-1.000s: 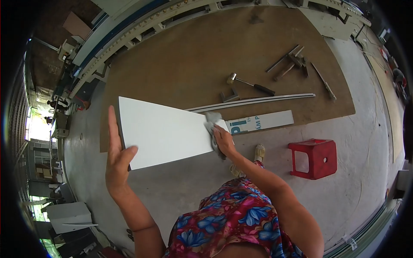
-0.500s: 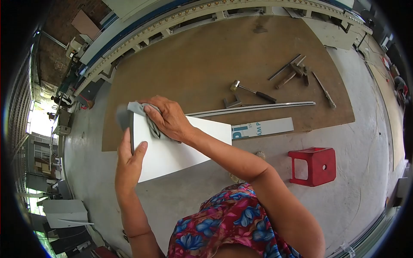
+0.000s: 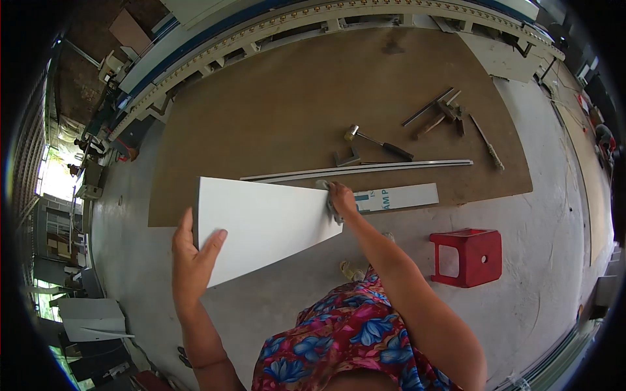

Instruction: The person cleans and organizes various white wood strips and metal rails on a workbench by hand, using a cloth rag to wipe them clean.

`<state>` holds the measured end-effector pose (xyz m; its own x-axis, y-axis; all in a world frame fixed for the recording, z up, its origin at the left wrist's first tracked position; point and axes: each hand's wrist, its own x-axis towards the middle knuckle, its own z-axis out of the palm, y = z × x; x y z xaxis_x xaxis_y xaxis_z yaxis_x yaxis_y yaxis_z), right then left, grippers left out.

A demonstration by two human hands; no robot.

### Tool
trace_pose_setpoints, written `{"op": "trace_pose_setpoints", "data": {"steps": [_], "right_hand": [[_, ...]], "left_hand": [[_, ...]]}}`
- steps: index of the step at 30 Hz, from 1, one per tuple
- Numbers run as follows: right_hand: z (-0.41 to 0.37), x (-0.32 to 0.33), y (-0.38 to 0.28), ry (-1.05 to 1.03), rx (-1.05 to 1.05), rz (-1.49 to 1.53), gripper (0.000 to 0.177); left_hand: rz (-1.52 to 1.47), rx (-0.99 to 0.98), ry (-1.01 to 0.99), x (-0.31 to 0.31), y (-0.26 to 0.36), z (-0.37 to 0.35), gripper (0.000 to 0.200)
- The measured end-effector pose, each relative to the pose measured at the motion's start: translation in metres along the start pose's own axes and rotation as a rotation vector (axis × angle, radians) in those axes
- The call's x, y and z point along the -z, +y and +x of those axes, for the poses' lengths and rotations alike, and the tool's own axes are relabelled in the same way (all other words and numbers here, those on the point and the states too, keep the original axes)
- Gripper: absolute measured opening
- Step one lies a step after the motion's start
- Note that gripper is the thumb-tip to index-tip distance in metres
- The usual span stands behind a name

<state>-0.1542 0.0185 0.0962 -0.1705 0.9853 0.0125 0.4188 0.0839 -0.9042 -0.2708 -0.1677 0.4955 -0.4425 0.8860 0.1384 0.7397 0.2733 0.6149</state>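
Note:
A white panel [image 3: 267,225] with a grey edge is held up in front of me. My left hand [image 3: 195,257] grips its left side, thumb on the white face and fingers behind the edge. At the panel's far right end, my right hand [image 3: 342,199] is closed on a grey cloth [image 3: 331,207] that touches the panel. Beyond the panel, long metal strips [image 3: 391,167] and a white strip with blue print [image 3: 411,197] lie on a brown board [image 3: 261,124].
A hammer [image 3: 381,143], an angled metal piece [image 3: 347,157] and other tools [image 3: 443,117] lie on the brown board. A red stool [image 3: 473,259] stands on the floor to the right. A long machine frame [image 3: 274,36] runs along the back.
My right hand has moved with the cloth from the panel's upper left corner to its right end. My left hand still holds the left side, slightly lower in view.

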Motion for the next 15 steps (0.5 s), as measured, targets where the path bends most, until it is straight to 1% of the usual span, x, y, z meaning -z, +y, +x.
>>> {"op": "trace_pose_setpoints", "data": {"steps": [1, 2, 4, 5, 8, 11, 12, 14, 15], "right_hand": [[0.001, 0.006, 0.010, -0.027, -0.042, -0.026, 0.036], [0.001, 0.011, 0.019, -0.055, -0.085, -0.051, 0.035], [0.000, 0.013, 0.041, -0.008, -0.205, -0.070, 0.035], [-0.002, 0.014, 0.054, 0.014, -0.265, -0.082, 0.035], [-0.016, 0.022, 0.099, 0.029, -0.349, -0.093, 0.035], [-0.035, 0.049, 0.118, 0.050, -0.467, 0.045, 0.038], [-0.041, 0.061, 0.121, 0.057, -0.501, 0.076, 0.041], [-0.050, 0.081, 0.143, 0.006, -0.488, 0.018, 0.040], [-0.053, 0.092, 0.155, -0.003, -0.495, -0.001, 0.040]], "left_hand": [[0.158, -0.023, 0.117, -0.005, -0.004, -0.006, 0.050], [0.126, -0.015, 0.045, -0.005, 0.000, -0.007, 0.046], [0.061, 0.006, -0.101, -0.003, 0.018, -0.009, 0.039], [-0.048, -0.018, -0.127, -0.006, 0.031, -0.009, 0.028], [0.048, -0.077, -0.151, -0.009, 0.041, -0.009, 0.025], [0.047, -0.084, -0.156, -0.012, 0.043, 0.000, 0.025], [0.053, -0.061, -0.163, -0.012, 0.048, 0.005, 0.028], [0.062, -0.017, -0.181, -0.014, 0.061, 0.019, 0.036], [0.096, -0.057, -0.162, -0.016, 0.064, 0.029, 0.033]]}}
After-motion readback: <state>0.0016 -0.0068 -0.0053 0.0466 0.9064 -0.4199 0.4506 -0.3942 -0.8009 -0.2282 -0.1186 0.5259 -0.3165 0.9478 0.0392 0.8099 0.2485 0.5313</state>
